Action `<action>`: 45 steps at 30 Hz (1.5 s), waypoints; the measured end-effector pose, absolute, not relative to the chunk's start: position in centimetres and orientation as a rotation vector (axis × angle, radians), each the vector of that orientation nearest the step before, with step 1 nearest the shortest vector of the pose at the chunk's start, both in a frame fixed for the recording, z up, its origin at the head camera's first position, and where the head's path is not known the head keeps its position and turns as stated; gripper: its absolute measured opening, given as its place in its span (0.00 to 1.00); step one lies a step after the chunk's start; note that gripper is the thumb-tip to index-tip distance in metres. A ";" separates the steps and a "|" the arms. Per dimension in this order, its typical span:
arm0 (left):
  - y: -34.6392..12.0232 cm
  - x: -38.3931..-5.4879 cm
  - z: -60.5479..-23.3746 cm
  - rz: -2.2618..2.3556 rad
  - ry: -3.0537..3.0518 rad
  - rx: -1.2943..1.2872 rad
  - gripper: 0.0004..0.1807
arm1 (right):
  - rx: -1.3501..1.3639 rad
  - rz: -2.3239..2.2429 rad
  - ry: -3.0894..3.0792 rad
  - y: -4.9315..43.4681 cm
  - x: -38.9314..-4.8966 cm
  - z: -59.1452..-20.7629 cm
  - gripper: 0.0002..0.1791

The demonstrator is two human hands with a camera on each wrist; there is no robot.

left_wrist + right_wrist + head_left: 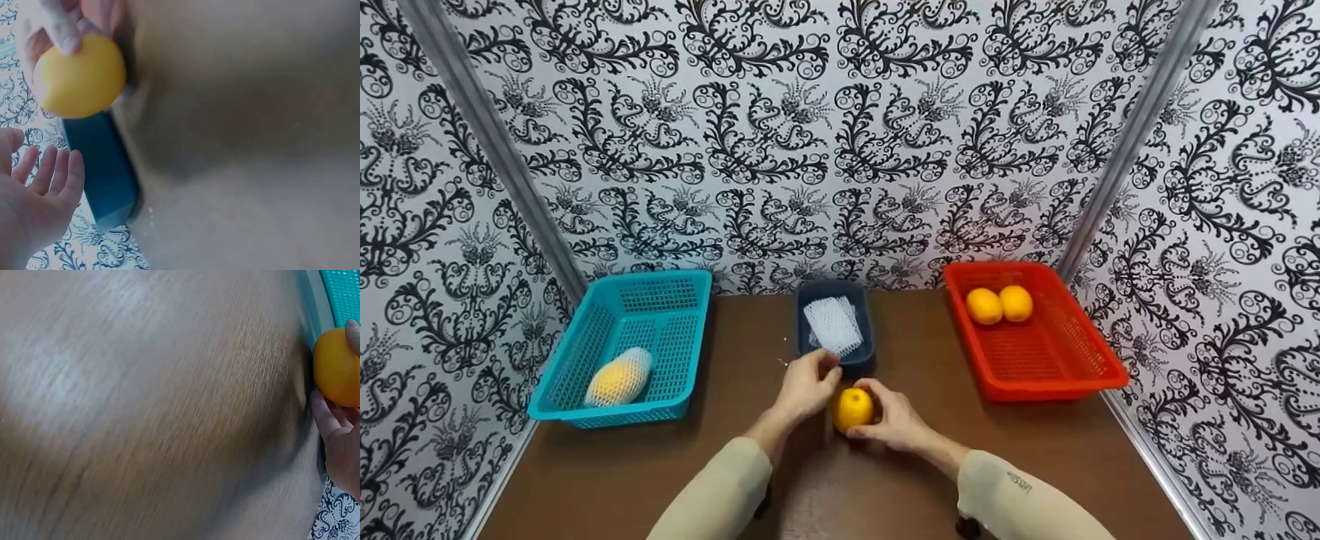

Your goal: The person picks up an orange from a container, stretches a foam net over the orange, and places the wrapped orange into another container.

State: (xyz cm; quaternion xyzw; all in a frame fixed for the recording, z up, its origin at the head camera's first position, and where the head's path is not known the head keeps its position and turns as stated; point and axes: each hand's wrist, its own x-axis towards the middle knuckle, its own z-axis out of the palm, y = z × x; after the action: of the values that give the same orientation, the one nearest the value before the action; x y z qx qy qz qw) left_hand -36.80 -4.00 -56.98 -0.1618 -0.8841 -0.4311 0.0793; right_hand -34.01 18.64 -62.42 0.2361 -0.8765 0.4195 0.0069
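In the head view my right hand [898,418] grips a smooth yellow-orange fruit [853,409] by its right side, with the thumb at the near side. The left wrist view shows the same fruit [81,77] held in those fingers. My left hand [808,384] is to the left of the fruit, by the near end of a dark blue container [801,319]. Nothing is in it; its fingers [72,183] are loosely spread, apart from the fruit. White foam net sleeves [832,324] lie in that container. At the edge of the right wrist view, fingers [323,413] support the fruit from below.
A teal basket [701,330] at the left holds a fruit in a foam net [619,377]. The red basket [1057,390] at the right contains two yellow-orange fruits [1000,304]. A patterned wall [832,150] stands behind the brown table [870,495].
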 end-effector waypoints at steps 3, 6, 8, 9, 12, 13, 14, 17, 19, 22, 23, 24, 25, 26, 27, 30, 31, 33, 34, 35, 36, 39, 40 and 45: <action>-3.8 -38.0 -56.3 -1.191 -2.649 -0.469 0.12 | 0.737 1.304 -2.747 18.7 -34.0 -62.4 0.41; -3.5 -39.2 -55.8 -1.067 -2.669 -0.448 0.12 | 0.726 1.310 -2.753 18.7 -34.1 -62.4 0.41; -3.2 -40.0 -55.6 -0.958 -2.675 -0.455 0.12 | 0.721 1.310 -2.760 18.7 -34.0 -62.4 0.41; -3.0 -40.4 -55.5 -0.906 -2.681 -0.460 0.12 | 0.719 1.306 -2.762 18.7 -34.0 -62.3 0.41; -2.5 -41.5 -55.3 -0.803 -2.708 -0.471 0.13 | 0.718 1.296 -2.768 18.6 -33.9 -62.3 0.42; -2.3 -41.8 -55.2 -0.782 -2.715 -0.472 0.13 | 0.714 1.287 -2.772 18.5 -33.9 -62.3 0.42; -2.2 -42.1 -55.3 -0.763 -2.726 -0.467 0.13 | 0.712 1.282 -2.772 18.5 -33.9 -62.3 0.42; -2.0 -42.9 -55.5 -0.726 -2.741 -0.454 0.14 | 0.710 1.288 -2.769 18.4 -34.0 -62.3 0.42; -1.8 -43.4 -55.8 -0.717 -2.740 -0.458 0.14 | 0.699 1.297 -2.772 18.4 -34.0 -62.3 0.41; -1.6 -44.2 -56.5 -0.723 -2.748 -0.486 0.13 | 0.696 1.314 -2.773 18.6 -34.0 -62.3 0.40; -1.4 -44.4 -56.7 -0.728 -2.754 -0.496 0.13 | 0.694 1.314 -2.775 18.6 -33.9 -62.3 0.40; -1.3 -44.6 -56.9 -0.730 -2.760 -0.502 0.13 | 0.695 1.310 -2.776 18.6 -33.9 -62.2 0.40; -1.3 -44.9 -57.0 -0.729 -2.767 -0.505 0.14 | 0.697 1.314 -2.776 18.6 -33.8 -62.1 0.40; -1.2 -45.2 -57.2 -0.729 -2.773 -0.511 0.14 | 0.700 1.316 -2.776 18.6 -33.8 -62.1 0.40; -1.3 -45.6 -57.4 -0.728 -2.772 -0.521 0.14 | 0.705 1.322 -2.773 18.5 -33.7 -62.0 0.40; -1.5 -47.7 -59.4 -0.678 -2.709 -0.550 0.15 | 0.722 1.332 -2.766 18.3 -33.8 -61.9 0.41; -1.5 -48.5 -60.0 -0.671 -2.703 -0.554 0.16 | 0.727 1.336 -2.764 18.2 -33.8 -61.9 0.40; -1.6 -49.9 -61.3 -0.636 -2.685 -0.550 0.18 | 0.732 1.342 -2.761 18.1 -33.9 -61.8 0.40; -1.6 -50.5 -61.9 -0.613 -2.686 -0.536 0.19 | 0.732 1.338 -2.762 18.1 -33.9 -61.8 0.40; -1.5 -51.0 -62.2 -0.599 -2.699 -0.514 0.20 | 0.729 1.339 -2.762 18.1 -34.0 -61.8 0.40; -1.5 -50.9 -61.7 -0.613 -2.750 -0.492 0.22 | 0.727 1.342 -2.763 18.1 -34.0 -61.7 0.40; -1.3 -50.1 -60.2 -0.652 -2.852 -0.433 0.24 | 0.726 1.345 -2.758 18.2 -34.0 -61.6 0.40; -1.2 -49.6 -59.5 -0.673 -2.897 -0.410 0.24 | 0.725 1.342 -2.758 18.3 -34.0 -61.6 0.40; -0.4 -48.0 -57.8 -0.702 -3.009 -0.339 0.26 | 0.704 1.336 -2.774 18.5 -34.0 -61.8 0.40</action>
State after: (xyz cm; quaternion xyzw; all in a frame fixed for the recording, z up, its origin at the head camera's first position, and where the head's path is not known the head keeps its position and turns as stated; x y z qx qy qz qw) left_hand -47.97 -0.43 -57.80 -0.1090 -0.9679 -0.2258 0.0167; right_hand -33.96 18.53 -61.76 0.2228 -0.8783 0.4230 -0.0082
